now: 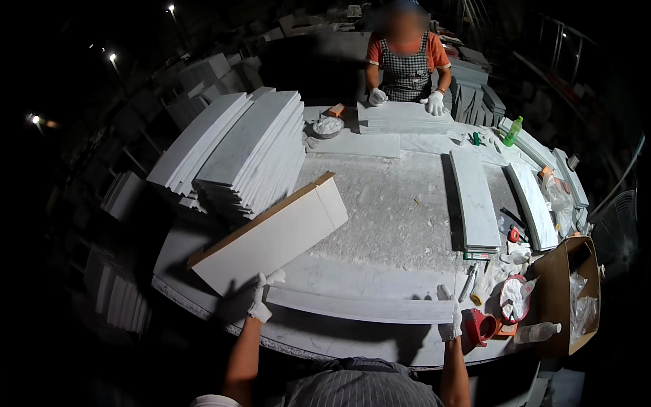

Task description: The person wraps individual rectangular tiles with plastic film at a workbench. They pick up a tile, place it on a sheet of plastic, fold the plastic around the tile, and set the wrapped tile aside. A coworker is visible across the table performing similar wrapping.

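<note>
My left hand point(260, 298), in a white glove, is closed on the left end of a thin stack of long white marble slabs point(359, 308). At the opposite end, my right hand point(450, 315), gloved as well, grips the same slabs. Their long edges face me near the front of the table, and I cannot tell whether they rest on it or are slightly raised. Just beyond my left hand lies a long cardboard box point(278, 234) with a white face, set at a slant. A red tape dispenser point(480, 327) sits just right of my right hand.
Tall slab stacks point(251, 146) stand at the left. Across the table point(386, 210), a co-worker point(407, 64) in white gloves touches another slab stack point(400, 115). More slabs point(475, 197), a bowl of white powder point(515, 298), a bottle point(538, 332) and an open carton point(553, 298) line the right.
</note>
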A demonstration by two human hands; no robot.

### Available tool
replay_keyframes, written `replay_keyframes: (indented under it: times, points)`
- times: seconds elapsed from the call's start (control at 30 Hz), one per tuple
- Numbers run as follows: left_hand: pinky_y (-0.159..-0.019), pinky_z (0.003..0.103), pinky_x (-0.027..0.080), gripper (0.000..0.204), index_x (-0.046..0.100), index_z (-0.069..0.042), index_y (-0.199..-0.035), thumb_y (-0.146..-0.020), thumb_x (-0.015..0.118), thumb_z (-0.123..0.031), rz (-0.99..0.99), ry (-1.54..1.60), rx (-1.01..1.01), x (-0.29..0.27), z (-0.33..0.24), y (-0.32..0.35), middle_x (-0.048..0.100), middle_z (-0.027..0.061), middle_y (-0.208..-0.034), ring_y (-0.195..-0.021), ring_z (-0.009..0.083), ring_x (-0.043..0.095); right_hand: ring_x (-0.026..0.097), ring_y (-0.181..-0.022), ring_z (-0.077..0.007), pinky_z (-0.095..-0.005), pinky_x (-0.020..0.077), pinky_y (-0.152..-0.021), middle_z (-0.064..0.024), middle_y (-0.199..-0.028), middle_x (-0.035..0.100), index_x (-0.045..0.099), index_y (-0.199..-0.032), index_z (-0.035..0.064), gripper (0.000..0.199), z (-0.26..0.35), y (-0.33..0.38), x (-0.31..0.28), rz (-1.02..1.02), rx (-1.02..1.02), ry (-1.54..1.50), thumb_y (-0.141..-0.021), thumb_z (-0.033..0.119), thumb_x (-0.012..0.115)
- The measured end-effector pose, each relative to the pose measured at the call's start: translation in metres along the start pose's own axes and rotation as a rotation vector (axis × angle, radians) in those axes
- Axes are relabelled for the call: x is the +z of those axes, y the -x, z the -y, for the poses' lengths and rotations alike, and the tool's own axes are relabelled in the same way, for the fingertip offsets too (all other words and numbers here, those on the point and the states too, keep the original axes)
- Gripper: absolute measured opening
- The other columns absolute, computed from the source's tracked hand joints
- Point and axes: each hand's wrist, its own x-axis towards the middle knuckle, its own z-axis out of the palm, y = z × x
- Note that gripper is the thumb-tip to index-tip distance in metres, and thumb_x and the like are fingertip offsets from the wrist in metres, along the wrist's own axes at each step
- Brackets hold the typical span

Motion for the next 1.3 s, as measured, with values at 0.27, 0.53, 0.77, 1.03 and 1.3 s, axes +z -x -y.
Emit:
replay_keyframes:
  times: [0.27, 0.53, 0.77, 1.03, 1.3]
  points:
    - [-0.109, 0.031, 0.031, 0.077, 0.044, -0.005, -0.144, -0.098, 0.027, -0.065, 0.173, -0.120, -0.157, -0.008, 0.021, -0.011, 0.048, 0.0031, -0.143, -0.127, 0.0166, 0.044, 0.032, -0.142, -0.0299, -0.0437, 0.0262, -0.117, -0.0156, -0.157, 0.027, 0.029, -0.150, 0.0019, 0.060, -0.004, -0.001, 0.000, 0.042, 0.076, -0.238, -0.103, 0.040, 0.034]
    - [-0.114, 0.032, 0.026, 0.068, 0.035, -0.005, -0.149, -0.098, 0.049, -0.047, 0.015, 2.273, -0.715, -0.029, 0.024, -0.026, 0.036, 0.0081, -0.152, -0.140, 0.0211, 0.034, 0.020, -0.147, -0.0263, -0.0379, 0.0137, -0.120, -0.0131, -0.159, 0.023, 0.025, -0.152, 0.0010, 0.061, -0.009, -0.006, -0.006, 0.040, 0.094, -0.136, -0.105, 0.040, 0.030]
    - [-0.106, 0.036, 0.040, 0.067, 0.034, -0.004, -0.149, -0.095, 0.059, -0.035, 0.029, 1.750, -0.705, -0.067, 0.042, -0.046, 0.034, 0.0101, -0.154, -0.142, 0.0240, 0.031, 0.026, -0.145, -0.0289, -0.0394, 0.0183, -0.120, -0.0171, -0.158, 0.024, 0.024, -0.152, 0.0008, 0.060, -0.009, -0.009, -0.011, 0.077, 0.051, 0.061, -0.105, 0.037, 0.030]
    - [-0.110, 0.035, 0.035, 0.072, 0.031, -0.003, -0.150, -0.093, 0.055, -0.041, 0.160, 1.755, -0.775, -0.018, 0.012, -0.029, 0.035, 0.0101, -0.153, -0.141, 0.0232, 0.032, 0.034, -0.140, -0.0257, -0.0374, 0.0253, -0.117, -0.0110, -0.156, 0.031, 0.029, -0.151, 0.0033, 0.055, -0.004, -0.008, -0.004, 0.016, 0.161, -0.289, -0.106, 0.035, 0.029]
    - [-0.119, 0.033, 0.015, 0.074, 0.031, 0.000, -0.149, -0.103, 0.021, -0.056, 0.178, -0.033, -0.235, 0.014, 0.002, -0.017, 0.032, 0.0125, -0.155, -0.143, 0.0233, 0.029, 0.034, -0.140, -0.0282, -0.0399, 0.0218, -0.118, -0.0146, -0.153, 0.037, 0.033, -0.148, -0.0026, 0.059, -0.001, -0.007, 0.003, 0.062, 0.151, -0.140, -0.104, 0.037, 0.033]
